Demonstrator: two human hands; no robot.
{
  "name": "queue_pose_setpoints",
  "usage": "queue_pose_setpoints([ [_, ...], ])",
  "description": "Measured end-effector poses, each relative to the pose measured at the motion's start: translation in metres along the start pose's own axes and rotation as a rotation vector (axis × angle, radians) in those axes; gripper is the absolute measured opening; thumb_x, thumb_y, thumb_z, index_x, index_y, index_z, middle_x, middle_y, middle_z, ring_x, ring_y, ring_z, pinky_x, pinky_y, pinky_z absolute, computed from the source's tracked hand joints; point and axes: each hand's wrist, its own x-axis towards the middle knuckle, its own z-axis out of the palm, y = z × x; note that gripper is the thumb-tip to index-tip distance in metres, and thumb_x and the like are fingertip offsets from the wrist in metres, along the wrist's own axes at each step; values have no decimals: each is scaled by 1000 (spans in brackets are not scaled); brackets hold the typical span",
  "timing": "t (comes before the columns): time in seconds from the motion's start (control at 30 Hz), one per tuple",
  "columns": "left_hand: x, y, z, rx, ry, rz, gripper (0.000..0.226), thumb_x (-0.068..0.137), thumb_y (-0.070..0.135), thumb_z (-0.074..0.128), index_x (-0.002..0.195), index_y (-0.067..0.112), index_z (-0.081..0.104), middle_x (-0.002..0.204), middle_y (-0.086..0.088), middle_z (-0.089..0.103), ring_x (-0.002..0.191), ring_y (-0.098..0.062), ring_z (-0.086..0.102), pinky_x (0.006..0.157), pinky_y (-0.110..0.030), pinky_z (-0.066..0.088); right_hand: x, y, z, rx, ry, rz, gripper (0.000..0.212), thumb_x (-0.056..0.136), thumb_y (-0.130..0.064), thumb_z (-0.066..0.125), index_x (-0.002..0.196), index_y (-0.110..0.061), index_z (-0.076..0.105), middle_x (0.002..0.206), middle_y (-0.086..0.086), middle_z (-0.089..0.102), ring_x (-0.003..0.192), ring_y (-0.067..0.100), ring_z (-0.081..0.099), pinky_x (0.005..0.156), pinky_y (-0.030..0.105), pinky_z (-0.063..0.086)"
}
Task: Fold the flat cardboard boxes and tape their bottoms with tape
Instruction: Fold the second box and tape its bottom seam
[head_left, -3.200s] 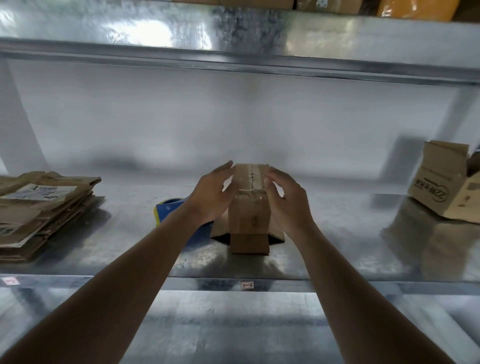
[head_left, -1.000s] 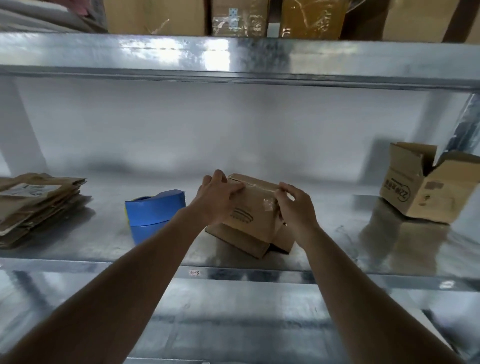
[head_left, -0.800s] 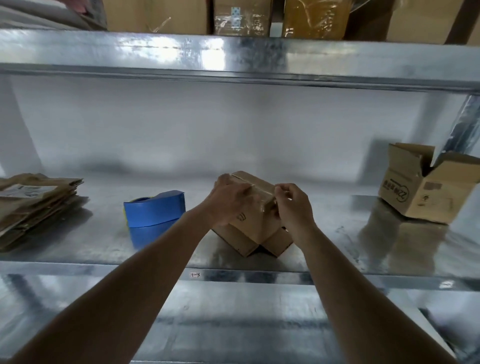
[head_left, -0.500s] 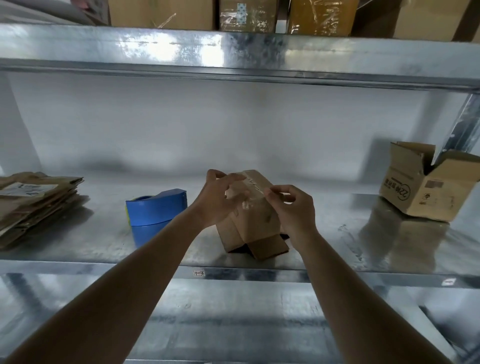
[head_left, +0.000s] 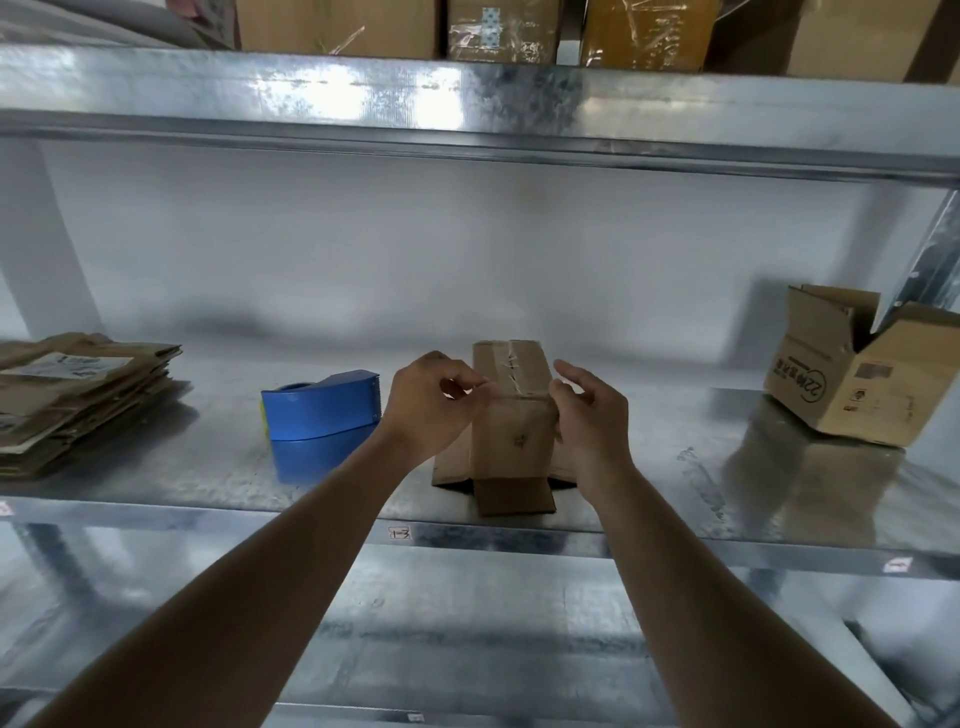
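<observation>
small taped box (head_left: 511, 415) upside-down, flaps splayed

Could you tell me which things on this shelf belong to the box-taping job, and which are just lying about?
Part of the job:
- small box, held between left hand and right hand
- blue tape dispenser
- stack of flat boxes
- open folded box, apparently made up already

Just lying about:
- packed parcels on the upper shelf
</observation>
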Motion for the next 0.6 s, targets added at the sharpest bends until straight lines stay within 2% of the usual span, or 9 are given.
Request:
queue_pose_setpoints([
  [0.07, 2, 1, 3, -57, 10, -124, 6, 87, 23, 82, 81, 23, 79, 86, 5, 74, 83, -15, 71, 83, -35, 61, 3, -2, 2, 24, 20, 55, 25, 96, -15, 64, 103, -34, 79, 105, 3, 78, 82, 16, 63, 75, 33, 55],
  [0.13, 3, 1, 7, -146, 19, -235, 7, 87, 18, 80, 82, 23, 78, 84, 2, 75, 84, -21, 72, 86, -43, 62, 3, -8, 2, 83, 35, 145, 29, 95, -8, 64, 92, -32, 79, 100, 4, 78, 74, 16, 61, 65, 29, 51],
  [0.23, 3, 0, 11, -230, 29, -306, 11, 87, 13, 79, 83, 23, 81, 82, 4, 75, 87, -20, 72, 89, -45, 62, 3, -12, -1, 217, 19, 286, 26, 94, -2, 66, 98, -23, 81, 95, 5, 77, 67, 15, 58, 64, 29, 52],
  [0.3, 2, 0, 13, -235, 44, -311, 15, 88, 10, 76, 83, 22, 82, 81, 5, 75, 89, -18, 71, 90, -42, 62, 3, -10, 0, 221, 24, 291, 23, 95, -5, 68, 104, -21, 81, 100, 6, 78, 70, 15, 61, 68, 30, 54],
  [0.33, 3, 2, 14, -219, 51, -306, 17, 89, 8, 74, 83, 22, 82, 82, 5, 75, 90, -17, 70, 89, -40, 62, 3, -8, 0, 148, 43, 240, 21, 96, -9, 68, 105, -22, 80, 103, 4, 78, 75, 15, 64, 70, 30, 56],
  [0.4, 5, 5, 16, -210, 62, -325, 23, 92, 4, 67, 84, 20, 81, 86, 4, 75, 92, -18, 70, 88, -38, 61, 1, -4, 1, -192, 84, -23, 17, 100, -20, 65, 111, -22, 78, 110, 0, 77, 88, 12, 69, 79, 28, 60],
  [0.47, 8, 7, 18, -261, 64, -374, 32, 92, -2, 59, 81, 19, 81, 87, 2, 77, 94, -21, 70, 90, -41, 61, -3, -4, -1, -512, 104, -351, 21, 102, -29, 65, 115, -18, 77, 108, 0, 77, 87, 11, 70, 80, 21, 56],
  [0.5, 10, 8, 18, -276, 60, -391, 35, 92, -3, 57, 79, 19, 80, 88, 1, 77, 94, -22, 70, 91, -42, 61, -3, -3, -3, -591, 107, -463, 23, 102, -32, 65, 115, -17, 77, 104, 0, 77, 84, 11, 70, 78, 22, 56],
  [0.6, 11, 7, 17, -294, 41, -412, 36, 92, -6, 55, 81, 17, 80, 90, -1, 78, 94, -21, 70, 90, -40, 60, -3, -3, -10, -661, 83, -548, 32, 98, -41, 69, 119, -18, 76, 101, 0, 78, 85, 16, 72, 81, 35, 62],
])
